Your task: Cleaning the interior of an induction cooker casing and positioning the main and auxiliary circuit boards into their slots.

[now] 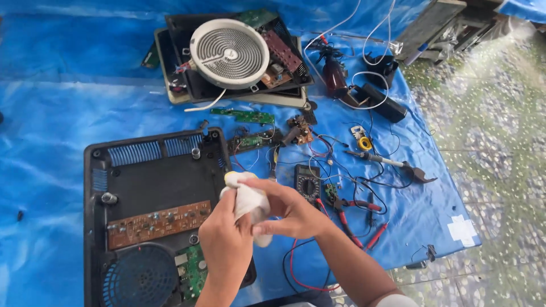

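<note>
I saw the blue tarp (62, 113) spread over everything, and on it the big black casing (142, 187) lay open in front of me, its brown circuit board (159, 223) and round fan grille (139, 278) showing. Farther off sat a second opened casing (182, 91) with the round coiled heating plate (229, 53) tilted on top. To the right lay a black multimeter (307, 183), a screwdriver (372, 158) and red-handled pliers (355, 204) among loose wires. Over the near casing's right edge both hands met around a white cloth (248, 202). My left hand (226, 244) came up from below with its fingers curled shut around the cloth's lower part; my right hand (290, 213) reached in from the right, thumb and fingers pinching the upper wad. The cloth was bunched between them, its long axis running roughly from the upper left down to the lower right, the rounded yellowish end pointing up and away toward the small boards. Both hands touched it, so neither was nearer; what the cloth wrapped, if anything, I could not tell.
</note>
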